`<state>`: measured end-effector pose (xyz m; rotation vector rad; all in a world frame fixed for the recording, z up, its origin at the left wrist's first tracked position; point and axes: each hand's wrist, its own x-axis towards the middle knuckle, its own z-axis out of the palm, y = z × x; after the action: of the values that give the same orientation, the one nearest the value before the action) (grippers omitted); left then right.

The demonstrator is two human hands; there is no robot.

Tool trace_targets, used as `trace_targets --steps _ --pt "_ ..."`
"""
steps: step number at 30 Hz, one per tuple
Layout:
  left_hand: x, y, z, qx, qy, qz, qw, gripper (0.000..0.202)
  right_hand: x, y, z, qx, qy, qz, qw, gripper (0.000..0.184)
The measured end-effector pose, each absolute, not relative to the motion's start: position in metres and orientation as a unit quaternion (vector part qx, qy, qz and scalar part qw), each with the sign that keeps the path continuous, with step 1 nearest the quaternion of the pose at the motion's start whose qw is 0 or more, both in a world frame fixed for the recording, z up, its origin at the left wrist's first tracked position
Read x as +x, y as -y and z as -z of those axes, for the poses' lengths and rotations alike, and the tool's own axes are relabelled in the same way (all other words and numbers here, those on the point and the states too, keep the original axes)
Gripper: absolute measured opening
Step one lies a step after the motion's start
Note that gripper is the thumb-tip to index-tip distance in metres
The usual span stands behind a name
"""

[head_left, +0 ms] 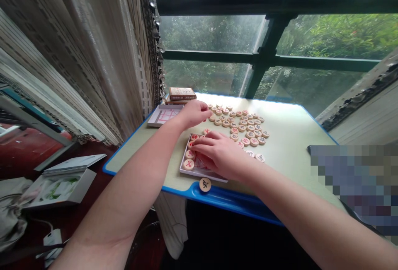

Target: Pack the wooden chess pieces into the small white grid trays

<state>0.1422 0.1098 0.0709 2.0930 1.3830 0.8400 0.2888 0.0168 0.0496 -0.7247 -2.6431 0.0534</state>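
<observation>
My left hand point(195, 113) is closed, with its fingertips curled down at the left edge of a spread of round wooden Chinese chess pieces point(234, 130). Whatever lies in those fingers is hidden. My right hand point(221, 152) reaches over a shallow white box point(203, 174), its fingertips on a red-marked Chinese chess piece point(191, 144) in the left column. Other red-marked pieces point(189, 164) lie flat in that column. The thumb is out of sight, and my palm covers much of the box. One black-marked piece point(205, 184) rests at the table's front edge.
The pale table point(286, 137) has a blue rim with a recessed front groove point(230, 201). A white box lid point(164, 115) and small stacked boxes point(182, 93) sit at the back left. A curtain point(118, 54) hangs left; a green-framed window stands behind.
</observation>
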Motion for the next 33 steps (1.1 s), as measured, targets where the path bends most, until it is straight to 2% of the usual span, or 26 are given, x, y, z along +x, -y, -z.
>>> trace_targets --steps 13,19,25,28,33 --pt "0.141 -0.114 -0.068 0.783 -0.51 -0.291 0.208 0.025 0.307 -0.026 -0.055 -0.293 0.939 -0.036 0.177 0.033" --pt "0.139 -0.117 -0.065 0.807 -0.515 -0.258 0.13 0.027 0.315 -0.028 -0.064 -0.333 0.917 -0.045 0.217 0.033" --pt "0.139 -0.116 -0.065 0.814 -0.524 -0.231 0.101 0.024 0.318 -0.033 -0.063 -0.406 0.883 -0.022 0.237 0.028" --pt "0.139 -0.116 -0.063 0.813 -0.526 -0.227 0.104 0.024 0.322 -0.039 -0.061 -0.444 0.852 -0.027 0.276 0.025" --pt "0.143 -0.115 -0.062 0.808 -0.52 -0.237 0.145 0.024 0.341 -0.055 -0.067 -0.533 0.743 -0.024 0.404 0.026"
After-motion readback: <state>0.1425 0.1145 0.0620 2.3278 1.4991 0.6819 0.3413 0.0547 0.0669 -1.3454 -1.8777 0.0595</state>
